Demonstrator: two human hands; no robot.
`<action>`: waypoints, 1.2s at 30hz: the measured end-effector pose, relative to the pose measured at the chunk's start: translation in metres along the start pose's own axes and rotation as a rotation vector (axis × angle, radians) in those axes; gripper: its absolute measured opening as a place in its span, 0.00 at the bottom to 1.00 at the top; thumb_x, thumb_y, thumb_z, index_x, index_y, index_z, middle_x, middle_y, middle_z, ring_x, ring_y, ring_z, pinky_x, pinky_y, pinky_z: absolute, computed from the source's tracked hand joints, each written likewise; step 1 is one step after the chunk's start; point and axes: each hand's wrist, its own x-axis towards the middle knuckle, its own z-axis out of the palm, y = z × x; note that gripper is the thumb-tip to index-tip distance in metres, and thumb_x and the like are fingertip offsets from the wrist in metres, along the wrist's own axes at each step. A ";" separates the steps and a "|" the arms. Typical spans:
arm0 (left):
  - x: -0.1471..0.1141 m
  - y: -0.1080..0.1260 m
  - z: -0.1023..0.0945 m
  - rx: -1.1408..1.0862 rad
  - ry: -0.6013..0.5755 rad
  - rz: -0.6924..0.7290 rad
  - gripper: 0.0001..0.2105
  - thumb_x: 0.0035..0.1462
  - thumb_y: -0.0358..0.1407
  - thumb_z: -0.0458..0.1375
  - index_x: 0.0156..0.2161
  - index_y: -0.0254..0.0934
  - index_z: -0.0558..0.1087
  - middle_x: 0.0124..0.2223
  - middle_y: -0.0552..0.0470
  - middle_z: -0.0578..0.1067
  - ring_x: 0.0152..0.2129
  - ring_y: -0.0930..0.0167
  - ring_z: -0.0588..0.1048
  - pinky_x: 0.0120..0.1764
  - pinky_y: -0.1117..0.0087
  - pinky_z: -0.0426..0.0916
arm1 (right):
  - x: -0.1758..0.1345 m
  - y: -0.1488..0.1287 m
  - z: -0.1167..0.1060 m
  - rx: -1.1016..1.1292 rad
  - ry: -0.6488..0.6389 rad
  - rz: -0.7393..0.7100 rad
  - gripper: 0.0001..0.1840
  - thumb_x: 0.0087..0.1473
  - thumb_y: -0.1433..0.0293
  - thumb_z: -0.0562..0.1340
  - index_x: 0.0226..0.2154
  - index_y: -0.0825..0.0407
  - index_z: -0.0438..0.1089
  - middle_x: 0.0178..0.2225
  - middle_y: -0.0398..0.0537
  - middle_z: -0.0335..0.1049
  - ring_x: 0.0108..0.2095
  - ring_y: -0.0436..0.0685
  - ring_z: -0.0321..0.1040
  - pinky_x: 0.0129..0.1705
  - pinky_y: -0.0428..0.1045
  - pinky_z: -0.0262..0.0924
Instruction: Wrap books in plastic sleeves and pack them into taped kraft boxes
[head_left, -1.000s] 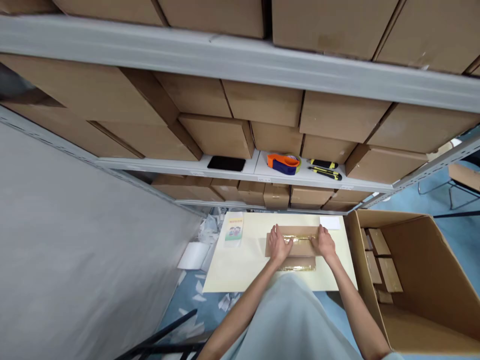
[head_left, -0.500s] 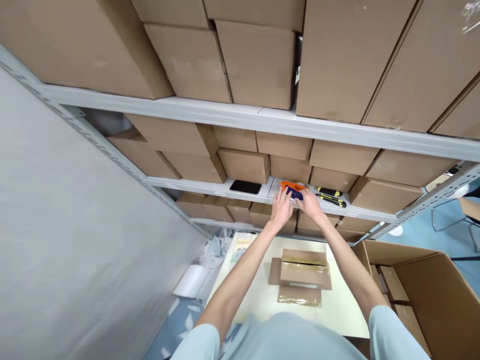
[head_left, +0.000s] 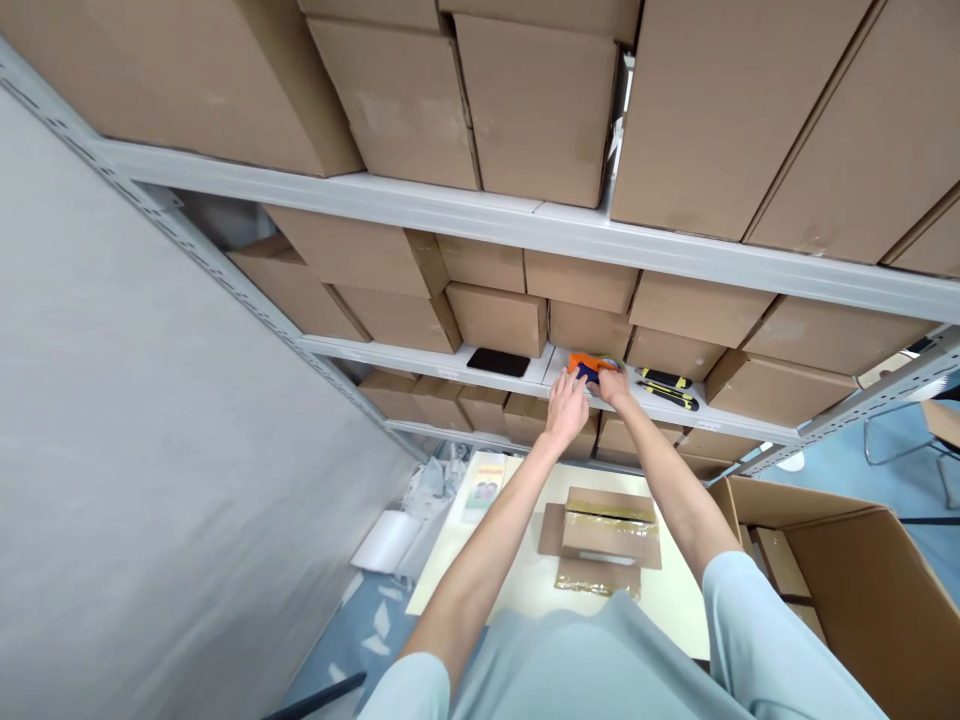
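An orange and dark-blue tape dispenser (head_left: 588, 367) rests on the middle shelf, partly covered by my fingers. My left hand (head_left: 568, 408) has its fingers on the near left side of it. On its right end, my right hand (head_left: 613, 384) is closed, with most of the fingertips out of sight. Just right of that hand lie two black and yellow utility knives (head_left: 664, 379). To the left is a flat black rectangular object (head_left: 499, 362), possibly a phone. Below my arms, a cardboard box (head_left: 611, 535) with its flaps spread and tape on it sits on the pale table (head_left: 517, 570).
Cardboard boxes (head_left: 532, 110) fill the metal rack's shelves, whose upper beam (head_left: 450, 210) crosses above my hands. A large opened carton (head_left: 870, 570) stands at the right. A printed booklet (head_left: 486, 482) lies at the table's far left, near a grey wall (head_left: 187, 480).
The view has shifted slightly. My right hand has closed further around the right end of the tape dispenser, while my left hand stays at its left side.
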 end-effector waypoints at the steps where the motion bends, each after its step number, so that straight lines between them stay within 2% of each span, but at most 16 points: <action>1: -0.006 0.002 -0.001 -0.012 0.000 0.000 0.26 0.65 0.30 0.54 0.67 0.34 0.71 0.73 0.36 0.67 0.75 0.52 0.58 0.74 0.43 0.54 | -0.003 0.001 0.001 0.002 0.004 0.000 0.22 0.71 0.63 0.61 0.58 0.63 0.72 0.56 0.69 0.79 0.59 0.67 0.75 0.67 0.56 0.55; 4: -0.033 0.007 -0.004 -0.084 -0.003 -0.034 0.21 0.68 0.31 0.53 0.62 0.34 0.75 0.64 0.37 0.77 0.66 0.53 0.72 0.72 0.46 0.59 | -0.027 0.009 0.015 0.126 0.121 -0.012 0.24 0.72 0.61 0.58 0.59 0.63 0.70 0.55 0.71 0.78 0.58 0.70 0.75 0.65 0.58 0.58; 6: -0.059 0.012 -0.002 -0.190 -0.001 -0.102 0.17 0.70 0.34 0.53 0.59 0.36 0.77 0.57 0.39 0.82 0.57 0.55 0.79 0.68 0.48 0.66 | -0.058 0.017 0.033 0.359 0.233 -0.031 0.26 0.71 0.56 0.57 0.57 0.61 0.71 0.51 0.68 0.79 0.53 0.71 0.76 0.60 0.59 0.64; 8: -0.090 0.017 0.003 -0.345 0.005 -0.172 0.16 0.71 0.37 0.55 0.58 0.37 0.77 0.54 0.40 0.82 0.52 0.58 0.81 0.62 0.52 0.72 | -0.099 0.024 0.058 0.667 0.280 -0.056 0.29 0.69 0.48 0.58 0.55 0.56 0.72 0.47 0.61 0.81 0.48 0.69 0.77 0.53 0.58 0.69; 11: -0.139 0.025 0.014 -0.605 -0.035 -0.245 0.17 0.71 0.41 0.57 0.59 0.38 0.76 0.55 0.41 0.80 0.48 0.62 0.82 0.57 0.58 0.77 | -0.165 0.028 0.098 1.042 0.248 -0.068 0.33 0.63 0.42 0.61 0.51 0.53 0.73 0.46 0.56 0.80 0.46 0.65 0.76 0.52 0.57 0.70; 14: -0.184 0.032 0.028 -0.771 -0.131 -0.324 0.17 0.71 0.44 0.58 0.57 0.38 0.78 0.54 0.41 0.79 0.46 0.64 0.83 0.53 0.61 0.80 | -0.219 0.027 0.131 1.231 0.140 0.032 0.32 0.59 0.42 0.65 0.48 0.53 0.73 0.47 0.55 0.80 0.46 0.63 0.75 0.54 0.56 0.69; 17: -0.221 0.037 0.042 -0.819 -0.177 -0.401 0.18 0.69 0.47 0.61 0.54 0.38 0.81 0.52 0.42 0.78 0.48 0.63 0.82 0.54 0.60 0.80 | -0.250 0.027 0.154 1.342 0.057 0.207 0.32 0.55 0.41 0.68 0.43 0.52 0.73 0.41 0.51 0.79 0.42 0.60 0.74 0.50 0.54 0.70; 20: -0.246 0.041 0.055 -0.856 -0.165 -0.491 0.20 0.67 0.51 0.63 0.53 0.38 0.82 0.52 0.42 0.77 0.51 0.62 0.81 0.55 0.58 0.80 | -0.266 0.028 0.168 1.375 0.050 0.337 0.31 0.53 0.39 0.68 0.37 0.51 0.72 0.36 0.48 0.77 0.37 0.58 0.72 0.45 0.52 0.69; 24: -0.260 0.045 0.063 -0.890 -0.183 -0.561 0.22 0.62 0.54 0.67 0.49 0.38 0.83 0.51 0.44 0.78 0.47 0.65 0.82 0.52 0.60 0.82 | -0.278 0.034 0.175 1.352 0.013 0.365 0.32 0.54 0.37 0.67 0.33 0.51 0.72 0.32 0.47 0.76 0.35 0.58 0.73 0.41 0.51 0.69; 28: -0.257 0.039 0.057 -0.919 -0.306 -0.591 0.23 0.57 0.52 0.71 0.49 0.37 0.80 0.50 0.44 0.80 0.39 0.67 0.83 0.45 0.62 0.83 | -0.287 0.040 0.175 1.319 -0.031 0.343 0.35 0.53 0.34 0.66 0.35 0.50 0.73 0.33 0.49 0.78 0.36 0.60 0.75 0.41 0.53 0.72; 30: -0.250 0.034 0.049 -0.922 -0.301 -0.626 0.25 0.57 0.49 0.72 0.54 0.38 0.77 0.52 0.42 0.81 0.38 0.67 0.84 0.44 0.63 0.83 | -0.293 0.042 0.172 1.300 -0.031 0.307 0.35 0.54 0.34 0.66 0.39 0.50 0.74 0.34 0.49 0.79 0.35 0.60 0.76 0.40 0.53 0.73; 32: -0.242 0.030 0.037 -0.914 -0.242 -0.633 0.26 0.59 0.47 0.70 0.58 0.38 0.74 0.55 0.40 0.81 0.41 0.66 0.84 0.47 0.62 0.81 | -0.299 0.044 0.168 1.284 -0.063 0.255 0.33 0.57 0.37 0.66 0.42 0.50 0.74 0.34 0.49 0.79 0.34 0.60 0.76 0.40 0.54 0.73; 36: -0.225 0.026 0.008 -0.851 -0.184 -0.529 0.20 0.65 0.46 0.65 0.56 0.38 0.77 0.55 0.42 0.80 0.48 0.64 0.82 0.53 0.61 0.78 | -0.312 0.049 0.162 1.188 -0.144 0.164 0.30 0.60 0.41 0.67 0.46 0.50 0.75 0.35 0.49 0.81 0.35 0.61 0.76 0.41 0.55 0.74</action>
